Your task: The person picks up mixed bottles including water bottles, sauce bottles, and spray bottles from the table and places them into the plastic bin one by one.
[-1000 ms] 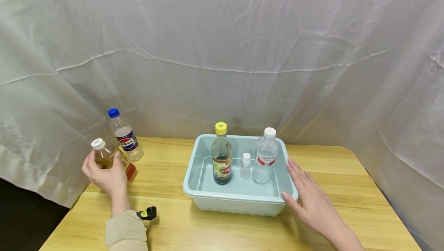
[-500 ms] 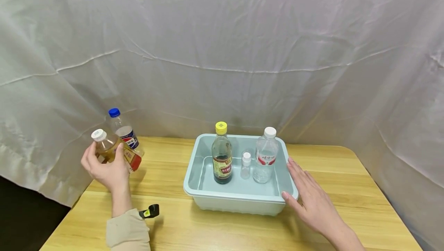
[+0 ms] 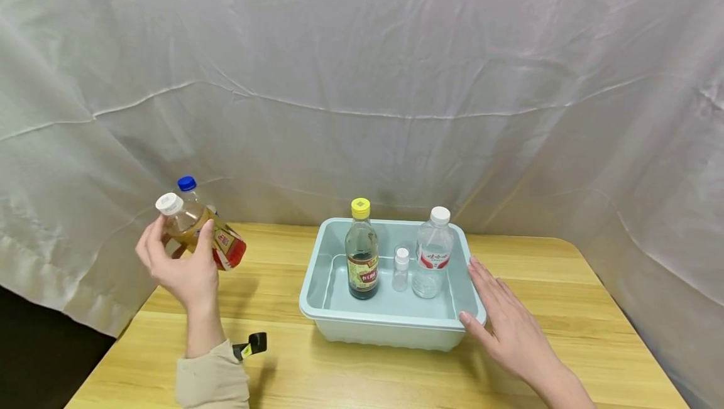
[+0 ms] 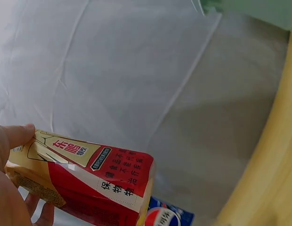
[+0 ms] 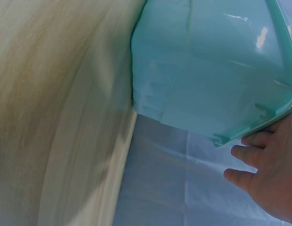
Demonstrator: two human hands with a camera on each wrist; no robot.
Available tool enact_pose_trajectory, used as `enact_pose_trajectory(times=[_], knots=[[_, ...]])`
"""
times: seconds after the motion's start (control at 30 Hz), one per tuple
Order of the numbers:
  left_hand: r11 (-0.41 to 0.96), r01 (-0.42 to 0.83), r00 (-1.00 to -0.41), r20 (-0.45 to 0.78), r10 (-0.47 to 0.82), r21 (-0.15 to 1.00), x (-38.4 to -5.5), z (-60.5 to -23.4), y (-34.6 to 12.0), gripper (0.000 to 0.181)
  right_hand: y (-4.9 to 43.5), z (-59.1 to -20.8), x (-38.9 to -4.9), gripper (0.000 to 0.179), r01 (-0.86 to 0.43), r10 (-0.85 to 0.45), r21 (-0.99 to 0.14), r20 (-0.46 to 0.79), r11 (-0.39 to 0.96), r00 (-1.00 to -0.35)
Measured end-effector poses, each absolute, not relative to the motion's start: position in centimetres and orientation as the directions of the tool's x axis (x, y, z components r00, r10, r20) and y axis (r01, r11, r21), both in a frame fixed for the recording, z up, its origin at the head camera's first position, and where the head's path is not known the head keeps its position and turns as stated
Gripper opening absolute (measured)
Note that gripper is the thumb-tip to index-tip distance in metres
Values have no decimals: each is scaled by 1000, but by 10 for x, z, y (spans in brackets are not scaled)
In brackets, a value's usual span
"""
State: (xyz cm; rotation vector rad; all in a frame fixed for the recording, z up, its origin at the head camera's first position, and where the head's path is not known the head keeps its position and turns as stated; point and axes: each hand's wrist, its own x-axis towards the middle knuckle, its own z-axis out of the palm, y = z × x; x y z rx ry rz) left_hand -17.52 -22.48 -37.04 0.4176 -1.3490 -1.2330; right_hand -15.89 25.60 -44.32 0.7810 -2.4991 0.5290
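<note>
My left hand (image 3: pixel 183 267) grips a drink bottle (image 4: pixel 96 174) with a white cap and a red and gold label. In the head view the bottle is tilted, its base toward the right, held above the table. Partly hidden behind it stands a bottle with a blue cap (image 3: pixel 186 183); its blue label (image 4: pixel 169 215) peeks out in the left wrist view. My right hand (image 3: pixel 506 321), fingers straight, rests against the right rim of a light blue plastic bin (image 3: pixel 390 332). The right wrist view has that hand (image 5: pixel 273 167) at the edge of the bin (image 5: pixel 207 70).
Inside the bin stand a yellow-capped sauce bottle (image 3: pixel 362 258), a small white-capped bottle (image 3: pixel 400 269) and a clear water bottle (image 3: pixel 433 258). The wooden table (image 3: pixel 294 377) reaches back to a grey curtain (image 3: pixel 362 114).
The left hand has lifted the drink bottle off the table, tilting it further and bringing it slightly right, so it now covers most of the blue-capped bottle. The right hand stays put.
</note>
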Motion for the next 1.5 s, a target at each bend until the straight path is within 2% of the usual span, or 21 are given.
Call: enact_pose_trajectory(times=[0.27,0.53,0.97,1.5], knots=[[374,488,-276,546,-791,789,-173,-364,-212,63,256,-444,-159,79,-602,-424,-222,529,767,-735],[408,550,-280,621,-732,729,-165,-352,-190,65,256,-444,-159,79,-602,-424,-222,528,767,-736],[416,646,-320,722,-613,639,-156,-340,-152,66,257,-444,-160,80,-606,-427,-217,535,765,-729],[321,725,-459,775,-435,609,-144,-339,-97,68,256,-444,-159,80,-602,-423,-235,523,763,-740]])
